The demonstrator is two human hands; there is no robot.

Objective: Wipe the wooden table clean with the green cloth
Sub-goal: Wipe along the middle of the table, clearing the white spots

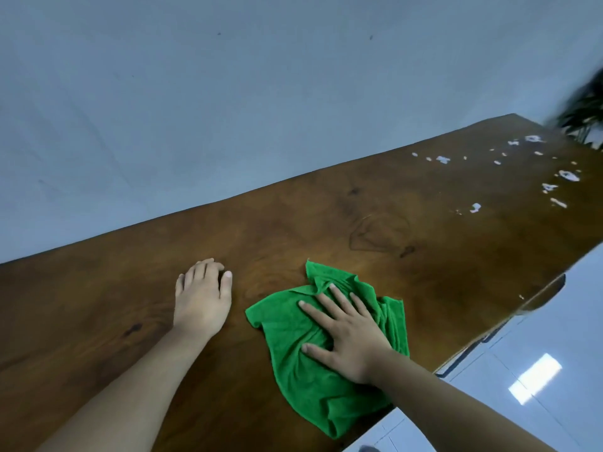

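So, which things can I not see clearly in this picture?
Head view:
- Plant: blurred, cut off by the right edge.
- White bits on the table: too small to identify.
- Table under the green cloth: hidden by the cloth and the right hand.
- Left hand fingertips: curled under.

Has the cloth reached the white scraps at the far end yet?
No, the green cloth lies under the right hand, apart from the white scraps.
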